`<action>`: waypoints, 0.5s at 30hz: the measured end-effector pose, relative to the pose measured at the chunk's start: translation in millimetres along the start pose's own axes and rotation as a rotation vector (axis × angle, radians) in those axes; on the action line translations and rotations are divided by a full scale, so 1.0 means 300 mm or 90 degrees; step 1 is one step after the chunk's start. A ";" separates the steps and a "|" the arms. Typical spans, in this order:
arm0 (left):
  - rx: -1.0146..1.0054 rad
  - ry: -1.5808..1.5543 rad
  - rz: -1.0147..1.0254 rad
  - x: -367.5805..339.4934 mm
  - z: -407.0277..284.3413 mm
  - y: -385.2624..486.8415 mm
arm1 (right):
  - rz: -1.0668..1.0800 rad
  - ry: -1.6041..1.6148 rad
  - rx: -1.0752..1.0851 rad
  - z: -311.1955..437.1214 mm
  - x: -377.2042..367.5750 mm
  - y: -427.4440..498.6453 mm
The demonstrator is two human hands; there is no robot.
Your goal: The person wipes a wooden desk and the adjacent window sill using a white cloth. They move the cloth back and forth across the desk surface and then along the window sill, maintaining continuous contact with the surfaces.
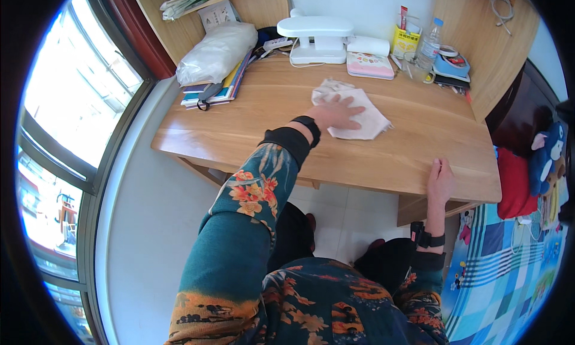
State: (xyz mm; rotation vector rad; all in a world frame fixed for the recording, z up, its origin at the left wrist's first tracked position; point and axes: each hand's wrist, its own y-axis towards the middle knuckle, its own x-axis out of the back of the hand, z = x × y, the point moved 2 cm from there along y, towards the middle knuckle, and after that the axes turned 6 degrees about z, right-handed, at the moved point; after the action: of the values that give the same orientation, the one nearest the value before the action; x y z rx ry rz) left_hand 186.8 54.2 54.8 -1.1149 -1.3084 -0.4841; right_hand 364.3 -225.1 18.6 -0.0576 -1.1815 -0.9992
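Note:
My left hand [340, 113] lies flat with its fingers spread on a pale pink cloth [369, 120], near the middle of a wooden desk [251, 134]. The cloth is folded over on itself, with a crumpled part beyond the fingers. At the desk's front edge on the right, my right hand [440, 181] rests with its fingers curled in; no object shows in it. Both wrists wear black bands.
Along the back stand a plastic-wrapped bundle [220, 48] on books, a white desk lamp [316, 28], a pink-and-white notebook [370, 66], a glass mug [414, 69] and a water bottle [429, 46]. A window is at left, a bed with a checked cover [503, 255] at right.

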 end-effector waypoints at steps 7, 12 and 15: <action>0.143 -0.054 -0.014 0.024 0.360 -0.041 | 0.005 0.027 -0.004 0.011 0.009 -0.003; 0.176 -0.067 -0.050 0.010 0.608 -0.035 | 0.015 0.030 -0.016 0.009 0.006 0.003; 0.223 -0.073 -0.055 0.001 0.739 -0.010 | 0.009 0.022 -0.006 0.010 0.008 0.005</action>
State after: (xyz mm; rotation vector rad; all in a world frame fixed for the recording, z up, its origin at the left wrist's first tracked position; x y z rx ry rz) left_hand 71.3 241.6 28.7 -0.8055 -1.4799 -0.2421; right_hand 363.1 -224.2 22.5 -0.0553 -1.1446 -0.9900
